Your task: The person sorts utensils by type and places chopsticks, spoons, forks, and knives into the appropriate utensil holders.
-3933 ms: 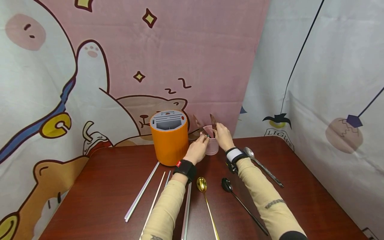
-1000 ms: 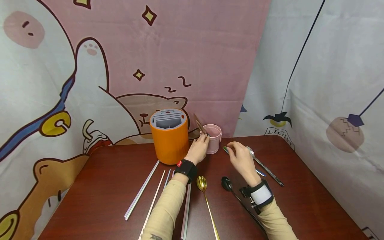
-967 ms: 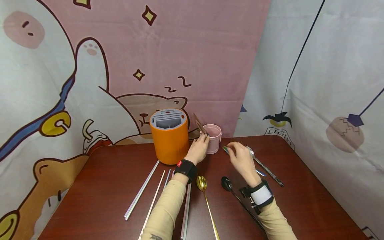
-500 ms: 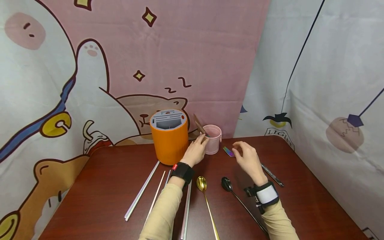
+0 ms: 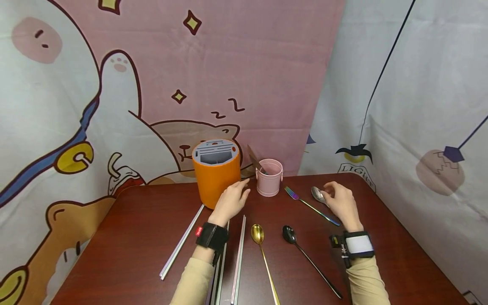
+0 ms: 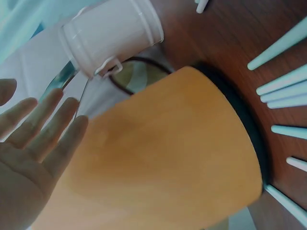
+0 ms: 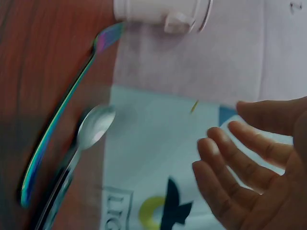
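Just beside right hand [image 5: 342, 205], silver spoon [image 5: 317, 194]

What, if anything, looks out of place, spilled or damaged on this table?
Nothing looks spilled or damaged; the pink bucket and orange holder stand upright. Only the brown utensils look slightly askew: in the head view they lean left over the bucket's rim, instead of standing straight.
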`<act>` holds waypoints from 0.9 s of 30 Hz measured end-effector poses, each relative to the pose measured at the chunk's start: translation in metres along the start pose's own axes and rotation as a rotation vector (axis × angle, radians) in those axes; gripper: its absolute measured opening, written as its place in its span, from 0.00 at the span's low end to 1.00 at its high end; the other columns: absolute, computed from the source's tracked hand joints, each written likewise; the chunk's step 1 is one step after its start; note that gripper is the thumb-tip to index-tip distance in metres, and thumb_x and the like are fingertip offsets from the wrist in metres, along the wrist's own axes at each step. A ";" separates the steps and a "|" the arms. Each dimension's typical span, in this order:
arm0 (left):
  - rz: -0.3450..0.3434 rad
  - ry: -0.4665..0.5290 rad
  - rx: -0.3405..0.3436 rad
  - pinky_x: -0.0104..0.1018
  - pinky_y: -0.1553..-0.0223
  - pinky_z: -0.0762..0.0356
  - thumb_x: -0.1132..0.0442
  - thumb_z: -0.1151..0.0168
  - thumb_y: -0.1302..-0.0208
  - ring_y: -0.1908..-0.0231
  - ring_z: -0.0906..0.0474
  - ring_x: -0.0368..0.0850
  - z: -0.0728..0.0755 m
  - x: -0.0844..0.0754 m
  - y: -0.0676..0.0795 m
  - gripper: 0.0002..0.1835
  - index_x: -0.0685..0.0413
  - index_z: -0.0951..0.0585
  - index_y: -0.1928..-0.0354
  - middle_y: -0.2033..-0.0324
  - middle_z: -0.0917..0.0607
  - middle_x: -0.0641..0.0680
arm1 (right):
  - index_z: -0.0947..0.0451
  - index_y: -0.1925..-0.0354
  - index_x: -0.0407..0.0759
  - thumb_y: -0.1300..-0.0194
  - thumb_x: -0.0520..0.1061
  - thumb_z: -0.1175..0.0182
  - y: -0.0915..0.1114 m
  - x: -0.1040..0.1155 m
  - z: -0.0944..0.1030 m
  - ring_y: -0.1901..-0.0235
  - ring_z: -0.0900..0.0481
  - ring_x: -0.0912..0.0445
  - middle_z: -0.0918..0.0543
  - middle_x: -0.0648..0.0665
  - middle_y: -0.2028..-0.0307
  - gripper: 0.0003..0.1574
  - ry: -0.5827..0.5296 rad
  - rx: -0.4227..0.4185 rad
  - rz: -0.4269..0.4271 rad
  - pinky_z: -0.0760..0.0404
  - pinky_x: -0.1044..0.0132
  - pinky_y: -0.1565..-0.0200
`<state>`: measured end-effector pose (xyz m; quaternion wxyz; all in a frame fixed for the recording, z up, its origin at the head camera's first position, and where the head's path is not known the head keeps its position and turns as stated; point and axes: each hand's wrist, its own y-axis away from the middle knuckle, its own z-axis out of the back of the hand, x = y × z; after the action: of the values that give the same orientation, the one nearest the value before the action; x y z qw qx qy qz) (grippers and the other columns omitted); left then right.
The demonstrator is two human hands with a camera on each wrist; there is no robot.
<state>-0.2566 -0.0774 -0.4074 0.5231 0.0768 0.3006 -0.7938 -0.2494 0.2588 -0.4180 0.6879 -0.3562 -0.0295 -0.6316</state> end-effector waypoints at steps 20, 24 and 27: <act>0.127 0.241 -0.119 0.47 0.56 0.19 0.58 0.48 0.29 0.55 0.17 0.52 0.018 0.022 0.067 0.20 0.61 0.25 0.40 0.51 0.16 0.61 | 0.22 0.60 0.28 0.46 0.42 0.33 0.011 -0.068 -0.004 0.71 0.22 0.45 0.18 0.32 0.66 0.19 0.173 0.371 -0.305 0.26 0.53 0.74; 0.138 0.241 -0.129 0.48 0.56 0.18 0.57 0.48 0.29 0.54 0.17 0.54 0.019 0.022 0.067 0.20 0.61 0.24 0.41 0.48 0.17 0.61 | 0.21 0.63 0.29 0.46 0.41 0.33 0.012 -0.070 -0.008 0.71 0.22 0.46 0.18 0.32 0.67 0.16 0.159 0.391 -0.316 0.26 0.55 0.75; 0.133 0.239 -0.139 0.48 0.56 0.18 0.57 0.47 0.29 0.55 0.17 0.54 0.019 0.022 0.067 0.20 0.61 0.24 0.41 0.49 0.17 0.62 | 0.20 0.65 0.30 0.47 0.40 0.32 0.012 -0.071 -0.009 0.72 0.22 0.46 0.18 0.34 0.68 0.13 0.165 0.390 -0.314 0.27 0.57 0.76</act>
<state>-0.2041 -0.1237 -0.4286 0.5390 0.1542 0.4092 -0.7199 -0.2565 0.3140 -0.4653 0.6371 -0.1554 -0.1496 -0.7400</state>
